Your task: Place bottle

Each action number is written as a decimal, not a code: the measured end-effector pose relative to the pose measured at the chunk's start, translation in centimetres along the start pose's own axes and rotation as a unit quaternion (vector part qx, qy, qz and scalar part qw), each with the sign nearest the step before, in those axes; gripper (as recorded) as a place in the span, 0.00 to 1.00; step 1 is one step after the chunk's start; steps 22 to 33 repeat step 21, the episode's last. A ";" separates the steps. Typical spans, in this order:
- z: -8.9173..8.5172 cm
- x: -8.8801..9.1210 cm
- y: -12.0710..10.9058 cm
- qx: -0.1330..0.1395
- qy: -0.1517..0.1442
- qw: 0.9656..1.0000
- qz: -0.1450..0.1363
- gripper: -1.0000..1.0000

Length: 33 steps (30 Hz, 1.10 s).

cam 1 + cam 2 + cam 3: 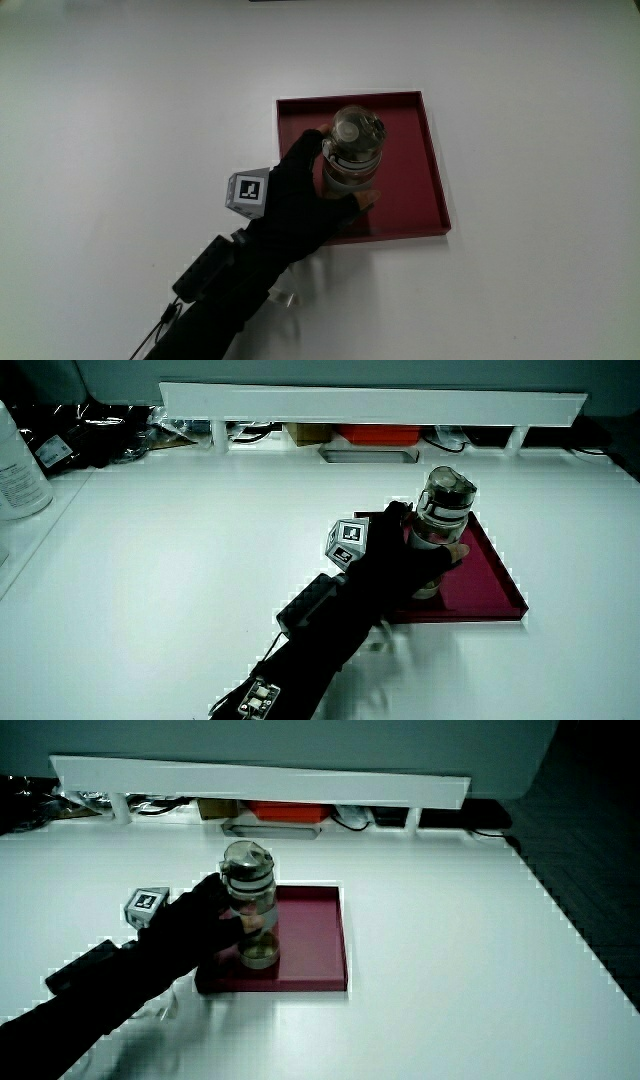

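A clear bottle [352, 158] with a grey lid stands upright in a dark red tray [410, 130]. The gloved hand [300, 195] is wrapped around the bottle's body, with the patterned cube [248, 192] on its back. In both side views the bottle [440, 525] [250, 905] sits near the tray's edge nearest the person, with the hand [400, 560] [195, 925] closed on it. Whether the bottle's base touches the tray floor I cannot tell.
The tray [490, 585] [315, 935] lies on a white table [120, 90]. A low white partition [370, 405] runs along the table's farthest edge, with boxes and cables under it. A white container [18, 470] stands at the table's edge.
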 end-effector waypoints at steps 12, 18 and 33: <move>6.4 2.3 -0.7 -0.106 -0.018 0.994 -0.022 0.00; 10.0 3.4 -2.1 -0.130 0.060 0.990 0.010 0.00; 11.3 3.1 -2.4 -0.131 0.087 0.986 -0.051 0.00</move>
